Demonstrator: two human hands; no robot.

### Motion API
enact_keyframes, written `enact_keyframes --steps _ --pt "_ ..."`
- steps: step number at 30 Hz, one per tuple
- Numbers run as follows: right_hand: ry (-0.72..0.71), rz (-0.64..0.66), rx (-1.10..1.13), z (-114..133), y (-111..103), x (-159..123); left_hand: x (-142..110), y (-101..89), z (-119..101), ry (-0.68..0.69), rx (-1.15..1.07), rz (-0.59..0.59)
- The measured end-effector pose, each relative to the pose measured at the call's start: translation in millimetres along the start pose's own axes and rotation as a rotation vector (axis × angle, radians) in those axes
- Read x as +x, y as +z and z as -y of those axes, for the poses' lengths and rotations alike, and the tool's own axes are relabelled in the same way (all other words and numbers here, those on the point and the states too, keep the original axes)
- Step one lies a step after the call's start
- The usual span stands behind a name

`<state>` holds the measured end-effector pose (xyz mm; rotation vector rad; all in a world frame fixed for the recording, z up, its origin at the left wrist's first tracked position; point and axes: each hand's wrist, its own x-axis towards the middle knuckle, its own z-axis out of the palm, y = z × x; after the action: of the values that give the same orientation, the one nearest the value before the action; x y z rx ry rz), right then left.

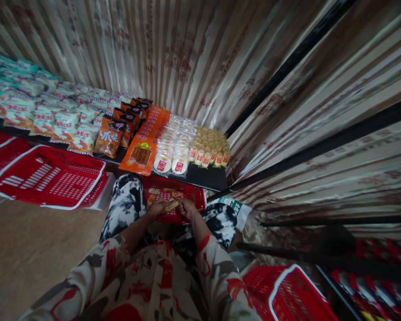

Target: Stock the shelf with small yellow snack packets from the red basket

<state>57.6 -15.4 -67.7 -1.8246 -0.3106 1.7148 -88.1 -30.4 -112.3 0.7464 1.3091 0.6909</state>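
My left hand (157,207) and my right hand (188,208) meet over a red plastic basket (195,196) that rests between my knees. Both hands are closed on a small yellow snack packet (171,205) held between them. A few more small packets (153,191) lie inside the basket. Just beyond the basket, a low black shelf (207,177) carries rows of yellow packets (210,145), clear packs of round white cakes (172,145) and flat orange packs (146,141).
Further left on the shelf lie brown snack bags (111,136) and many white-and-red bags (43,116). Empty red baskets (50,176) sit on the floor at left, another red basket (287,294) at lower right. A striped curtain (200,53) and black rack bars (321,149) close in behind and right.
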Motion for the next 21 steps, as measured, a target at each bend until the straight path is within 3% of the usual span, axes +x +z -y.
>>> enact_keyframes --steps 8,21 --pt "0.05 -0.105 0.139 0.9 2.3 6.4 -6.6 2.1 1.5 0.028 -0.049 0.123" --pt "-0.002 -0.064 0.256 -0.5 16.5 4.5 -6.5 0.1 -0.3 0.022 -0.025 0.176"
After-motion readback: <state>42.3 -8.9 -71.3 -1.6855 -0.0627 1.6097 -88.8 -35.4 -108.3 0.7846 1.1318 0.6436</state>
